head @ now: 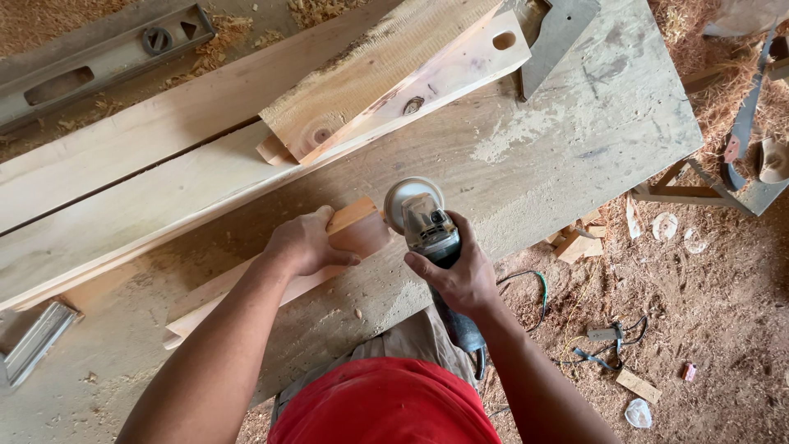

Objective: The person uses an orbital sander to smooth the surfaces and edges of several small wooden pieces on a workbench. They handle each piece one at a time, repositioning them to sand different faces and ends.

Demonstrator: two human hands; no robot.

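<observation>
A smooth, reddish wooden block [345, 238] at the workbench [575, 140] centre is pressed flat by the left hand [306, 242]. At its 3 o'clock, a round-disced angle grinder [423, 222] is gripped tightly by the right hand [460, 275]. Rough pale planks [123, 189] lie at 10 o'clock.
</observation>
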